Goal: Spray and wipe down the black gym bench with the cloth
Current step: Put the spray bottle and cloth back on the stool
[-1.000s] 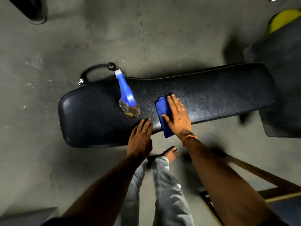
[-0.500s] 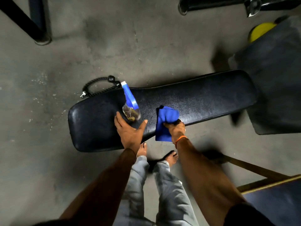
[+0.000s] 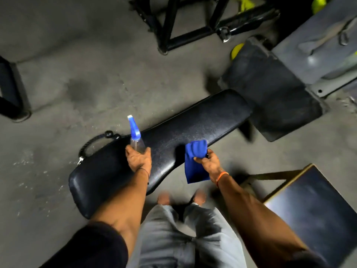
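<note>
The long black gym bench [image 3: 193, 122] runs from lower left to upper right on the concrete floor. My left hand [image 3: 138, 159] grips the clear spray bottle [image 3: 135, 138] by its body; its blue spray head points up and away. My right hand [image 3: 207, 163] holds the blue cloth [image 3: 195, 161], lifted off the pad at the near edge of the bench, with its lower part hanging down. Both hands are over the middle of the bench.
A black rope handle [image 3: 92, 144] lies behind the bench's left end. A black metal frame [image 3: 185, 22] stands at the back. A grey machine base [image 3: 274, 89] is at the right, a dark padded seat [image 3: 316, 215] at the lower right. My feet [image 3: 181, 198] stand in front of the bench.
My left hand has closed on the spray bottle and lifted it. My right hand has gathered the cloth and raised it off the pad. The camera has tilted up.
</note>
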`<action>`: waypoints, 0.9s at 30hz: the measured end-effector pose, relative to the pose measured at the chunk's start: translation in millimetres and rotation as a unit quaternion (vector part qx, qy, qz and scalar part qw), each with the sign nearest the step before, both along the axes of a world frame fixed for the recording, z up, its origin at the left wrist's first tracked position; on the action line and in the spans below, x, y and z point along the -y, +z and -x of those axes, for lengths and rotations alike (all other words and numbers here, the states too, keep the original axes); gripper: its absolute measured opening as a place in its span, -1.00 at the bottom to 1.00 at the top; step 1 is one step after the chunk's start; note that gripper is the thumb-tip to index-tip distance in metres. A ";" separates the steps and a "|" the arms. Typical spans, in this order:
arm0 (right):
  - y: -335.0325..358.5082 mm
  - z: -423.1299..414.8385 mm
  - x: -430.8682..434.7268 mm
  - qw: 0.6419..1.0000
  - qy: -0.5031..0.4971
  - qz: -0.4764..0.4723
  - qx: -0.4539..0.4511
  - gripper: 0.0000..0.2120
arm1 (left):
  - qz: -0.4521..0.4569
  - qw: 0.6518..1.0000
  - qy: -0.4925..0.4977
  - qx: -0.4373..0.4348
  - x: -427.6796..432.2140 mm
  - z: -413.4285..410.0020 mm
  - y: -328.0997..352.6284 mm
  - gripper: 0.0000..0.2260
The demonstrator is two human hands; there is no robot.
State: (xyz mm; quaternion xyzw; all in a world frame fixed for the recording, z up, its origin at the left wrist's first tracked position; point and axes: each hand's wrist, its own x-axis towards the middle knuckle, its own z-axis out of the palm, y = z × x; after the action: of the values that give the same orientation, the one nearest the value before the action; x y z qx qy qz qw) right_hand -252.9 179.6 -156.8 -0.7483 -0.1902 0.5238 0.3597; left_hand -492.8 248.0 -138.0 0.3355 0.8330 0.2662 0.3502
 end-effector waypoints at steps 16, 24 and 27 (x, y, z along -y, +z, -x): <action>97.6 -156.1 145.9 0.969 -0.241 -0.057 0.020 -0.68 | 0.014 0.889 -0.457 0.041 71.4 -220.9 114.5 -0.54; 97.4 -253.1 268.0 0.927 -0.372 -0.044 0.000 -0.74 | 0.007 0.813 -0.581 0.026 164.5 -338.8 117.3 -0.58; 96.1 -289.4 312.0 0.921 -0.388 -0.030 -0.015 -0.74 | 0.006 0.797 -0.604 0.032 200.6 -382.6 117.9 -0.59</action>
State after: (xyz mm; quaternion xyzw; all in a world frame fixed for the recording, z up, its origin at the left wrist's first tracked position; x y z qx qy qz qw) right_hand 36.5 -132.4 -60.7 -0.7440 0.1051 0.3483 0.5604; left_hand -110.1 47.4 -20.0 0.7597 0.4513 0.0067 0.4682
